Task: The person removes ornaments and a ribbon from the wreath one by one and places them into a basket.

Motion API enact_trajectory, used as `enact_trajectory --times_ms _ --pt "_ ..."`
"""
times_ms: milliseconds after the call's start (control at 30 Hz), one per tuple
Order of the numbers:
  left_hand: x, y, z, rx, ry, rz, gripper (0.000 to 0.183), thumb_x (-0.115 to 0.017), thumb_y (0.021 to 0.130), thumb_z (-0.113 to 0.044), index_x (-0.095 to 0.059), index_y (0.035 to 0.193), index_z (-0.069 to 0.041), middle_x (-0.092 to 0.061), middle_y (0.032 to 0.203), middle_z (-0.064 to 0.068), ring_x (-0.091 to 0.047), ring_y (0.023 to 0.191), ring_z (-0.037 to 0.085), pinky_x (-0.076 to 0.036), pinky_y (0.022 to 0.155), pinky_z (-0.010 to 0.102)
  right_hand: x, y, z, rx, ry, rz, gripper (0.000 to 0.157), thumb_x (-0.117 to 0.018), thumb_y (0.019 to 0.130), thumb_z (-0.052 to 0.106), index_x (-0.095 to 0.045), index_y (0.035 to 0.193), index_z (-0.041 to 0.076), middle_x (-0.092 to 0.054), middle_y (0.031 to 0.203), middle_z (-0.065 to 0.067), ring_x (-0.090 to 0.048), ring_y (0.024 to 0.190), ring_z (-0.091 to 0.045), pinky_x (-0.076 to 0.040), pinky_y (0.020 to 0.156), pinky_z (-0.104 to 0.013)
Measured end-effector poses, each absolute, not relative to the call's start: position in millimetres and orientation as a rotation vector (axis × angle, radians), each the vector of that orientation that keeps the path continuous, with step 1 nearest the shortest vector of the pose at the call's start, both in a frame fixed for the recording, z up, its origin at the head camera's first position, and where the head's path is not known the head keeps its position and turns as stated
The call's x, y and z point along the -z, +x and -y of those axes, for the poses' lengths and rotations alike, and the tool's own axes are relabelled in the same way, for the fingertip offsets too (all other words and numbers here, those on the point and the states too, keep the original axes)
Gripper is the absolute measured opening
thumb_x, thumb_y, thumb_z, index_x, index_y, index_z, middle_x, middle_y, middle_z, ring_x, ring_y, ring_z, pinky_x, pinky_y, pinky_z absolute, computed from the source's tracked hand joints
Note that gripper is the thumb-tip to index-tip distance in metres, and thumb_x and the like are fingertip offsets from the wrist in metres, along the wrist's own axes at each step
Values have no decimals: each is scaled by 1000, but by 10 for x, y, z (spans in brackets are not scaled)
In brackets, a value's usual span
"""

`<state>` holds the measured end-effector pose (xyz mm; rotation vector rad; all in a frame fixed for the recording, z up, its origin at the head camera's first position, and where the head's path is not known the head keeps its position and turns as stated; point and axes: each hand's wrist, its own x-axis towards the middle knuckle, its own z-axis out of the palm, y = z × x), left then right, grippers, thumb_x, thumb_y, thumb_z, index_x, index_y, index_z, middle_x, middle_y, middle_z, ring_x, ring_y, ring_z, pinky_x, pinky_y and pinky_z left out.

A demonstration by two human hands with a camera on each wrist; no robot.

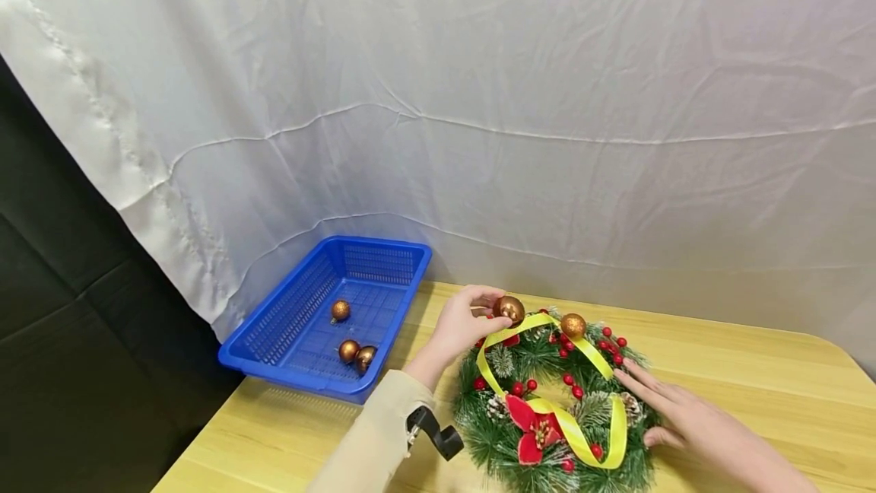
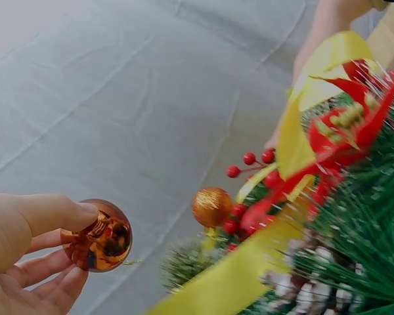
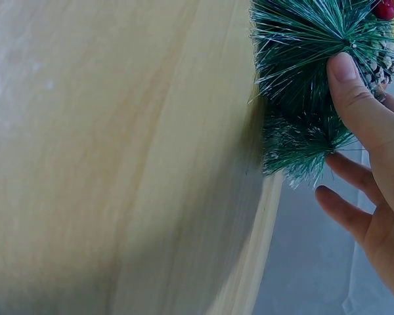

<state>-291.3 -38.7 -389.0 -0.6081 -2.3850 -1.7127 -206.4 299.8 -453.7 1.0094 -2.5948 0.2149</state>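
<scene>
My left hand (image 1: pixel 464 322) pinches a shiny copper bauble (image 1: pixel 509 311) between thumb and fingers over the far left edge of a green wreath (image 1: pixel 482 443). In the left wrist view the thumb lies on the near side of the bauble (image 2: pixel 110 241). A glittery bauble (image 1: pixel 573 326) sits at the wreath's far side. Yellow ribbon (image 1: pixel 576 436) loops over the wreath, among red berries and a red poinsettia (image 1: pixel 525 428). At the right edge, my right hand (image 1: pixel 687 417) touches the greenery with extended, loosely spread fingers; its thumb (image 3: pixel 356 98) lies against the needles.
A blue plastic basket (image 1: pixel 308 380) stands left of the wreath, holding a glittery bauble (image 1: pixel 341 310) and two shiny baubles (image 1: pixel 349 351). The wooden table (image 1: pixel 746 371) meets a grey-white cloth backdrop (image 1: pixel 547 196). Black fabric (image 1: pixel 82 371) hangs at the left.
</scene>
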Motion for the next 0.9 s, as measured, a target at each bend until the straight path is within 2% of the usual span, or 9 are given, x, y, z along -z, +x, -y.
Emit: enact_trajectory --times_ms 267,500,633,733,900 --pt "3676 -2848 547 1724 -638 2311 39 -77 71 -9 -64 108 -5 -58 107 12 -59 96 23 -49 86 33 4525 -2056 -2977 -210 1023 2570 84 -70 69 42 -35 140 13 -35 142 -11 -58 103 -23 -52 75 -36" --pt "3376 -2648 714 1691 -625 2298 39 -72 73 1 -60 110 5 -57 109 22 -57 100 34 -47 89 43 4520 -2051 -2982 -204 1017 2577 84 -69 69 43 -35 140 14 -35 143 -11 -57 104 -23 -52 76 -37" --pt "3278 -2576 826 1697 -592 2290 38 -71 73 2 -59 109 7 -57 108 23 -57 99 37 -46 90 45 4521 -2049 -2983 -204 1018 2577 84 -69 69 42 -35 140 14 -36 142 -11 -58 102 -23 -52 75 -36" --pt "3284 -2597 925 1684 -552 2299 39 -72 73 0 -60 109 5 -59 107 21 -58 98 36 -45 89 46 4520 -2052 -2984 -207 1024 2572 84 -70 69 42 -35 140 13 -35 142 -11 -58 102 -23 -53 74 -35" --pt "3430 -2753 1147 1638 -456 2311 41 -77 70 -9 -64 109 -8 -62 105 8 -61 95 23 -49 85 36 4521 -2053 -2984 -204 1028 2569 85 -69 69 43 -35 140 13 -35 142 -11 -59 102 -23 -53 74 -34"
